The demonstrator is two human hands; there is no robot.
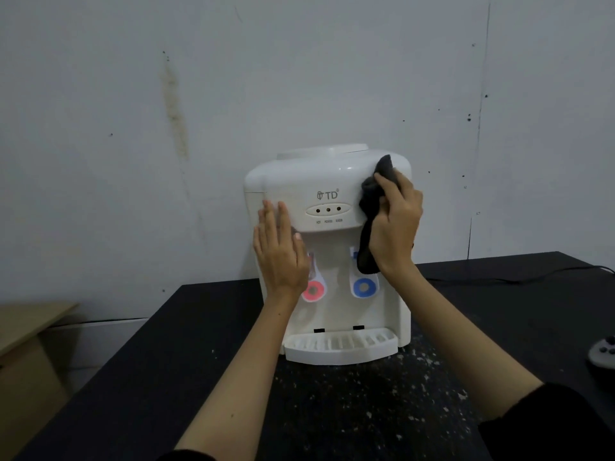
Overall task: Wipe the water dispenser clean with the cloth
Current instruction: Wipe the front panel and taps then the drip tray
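a white tabletop water dispenser (327, 247) stands on a black table (166, 377) against a pale wall (133, 94). the person's right hand (394, 224) clutches a dark cloth (372, 207), fingers curled round it, pressing it to the upper right of the dispenser's front; the loose end of the cloth hangs down toward the blue tap (364, 287). the left hand (279, 251) lies flat, fingers straight and together, against the left front, apparently steadying the unit just above the red tap (313, 290).

to wipe well here, it seems best to keep the left palm braced so the unit does not slide, and to bunch the hanging tail of cloth so more of it meets the surface and it doesn't snag the tap.

the slotted drip tray (339, 347) at the base shows nothing in it, as far as can be told. pale specks dot the table in front. a grey controller (604, 356) sits at the right edge.
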